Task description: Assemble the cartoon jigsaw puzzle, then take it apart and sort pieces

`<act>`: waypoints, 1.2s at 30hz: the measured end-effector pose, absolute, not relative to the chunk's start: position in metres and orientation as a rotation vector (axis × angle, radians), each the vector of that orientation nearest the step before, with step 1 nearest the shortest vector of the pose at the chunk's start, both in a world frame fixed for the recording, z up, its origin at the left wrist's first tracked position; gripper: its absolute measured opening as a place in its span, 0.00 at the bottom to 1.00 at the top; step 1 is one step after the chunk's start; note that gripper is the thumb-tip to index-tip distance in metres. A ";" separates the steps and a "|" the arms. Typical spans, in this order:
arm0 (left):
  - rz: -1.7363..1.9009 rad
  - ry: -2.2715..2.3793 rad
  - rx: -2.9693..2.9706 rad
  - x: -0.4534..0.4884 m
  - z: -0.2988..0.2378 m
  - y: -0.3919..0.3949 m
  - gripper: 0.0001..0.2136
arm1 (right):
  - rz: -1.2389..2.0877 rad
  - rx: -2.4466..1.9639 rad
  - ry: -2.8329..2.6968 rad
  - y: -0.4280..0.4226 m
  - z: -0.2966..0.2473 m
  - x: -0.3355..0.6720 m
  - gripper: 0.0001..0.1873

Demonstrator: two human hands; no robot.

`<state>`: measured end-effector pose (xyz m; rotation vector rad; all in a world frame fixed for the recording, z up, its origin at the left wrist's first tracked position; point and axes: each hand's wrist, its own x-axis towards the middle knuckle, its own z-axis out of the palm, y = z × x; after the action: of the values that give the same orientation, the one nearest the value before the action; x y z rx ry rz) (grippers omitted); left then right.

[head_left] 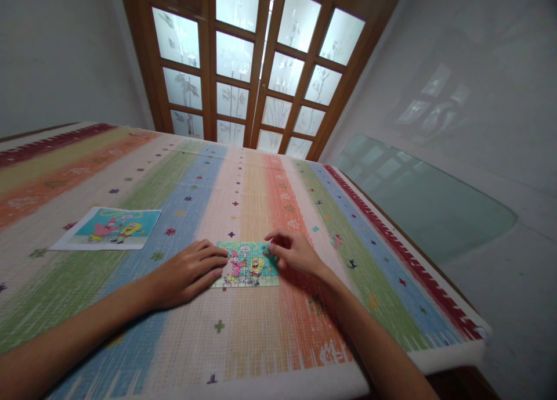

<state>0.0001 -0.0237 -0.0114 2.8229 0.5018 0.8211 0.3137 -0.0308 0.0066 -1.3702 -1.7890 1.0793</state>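
Note:
A small cartoon jigsaw puzzle lies flat on the striped mat in front of me. My left hand rests flat on the mat with its fingers stretched out, the fingertips on the puzzle's left edge. My right hand sits at the puzzle's right edge, fingers curled and pinched together at its upper right corner. Whether a piece is between those fingers is too small to tell.
A printed picture sheet with the same cartoon lies on the mat to the left. The mat's right edge borders a pale floor. A wooden door with frosted glass panes stands behind.

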 end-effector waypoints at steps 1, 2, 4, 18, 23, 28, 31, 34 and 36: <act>0.818 0.507 2.824 0.000 -0.012 -0.024 0.11 | 1.094 -1.376 -1.786 -0.031 0.006 0.314 0.07; 0.814 0.514 2.826 0.000 -0.012 -0.023 0.11 | 1.105 -1.387 -1.784 -0.031 0.006 0.314 0.07; 0.807 0.525 2.823 0.000 -0.012 -0.024 0.11 | 1.113 -1.421 -1.787 -0.032 0.006 0.313 0.05; 0.798 0.529 2.796 0.000 -0.008 -0.025 0.12 | 0.720 -1.455 -2.069 -0.030 0.004 0.318 0.05; 0.787 0.529 2.791 0.000 -0.008 -0.025 0.12 | 0.682 -1.437 -2.119 -0.031 0.004 0.316 0.04; 0.781 0.527 2.816 0.000 -0.009 -0.025 0.12 | 0.655 -1.434 -2.129 -0.032 0.004 0.316 0.03; 0.776 0.528 2.825 0.000 -0.010 -0.024 0.12 | 0.613 -1.391 -2.146 -0.033 0.003 0.316 0.03; 0.788 0.525 2.826 0.000 -0.010 -0.025 0.12 | 0.510 -1.297 -2.207 -0.035 0.002 0.314 0.06; 0.789 0.531 2.823 0.000 -0.010 -0.025 0.12 | 0.437 -1.248 -2.271 -0.036 0.001 0.312 0.07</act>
<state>0.0003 -0.0249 -0.0101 2.8234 0.5315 0.7888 0.3124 -0.0365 0.0013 -1.2480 -2.2712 0.4368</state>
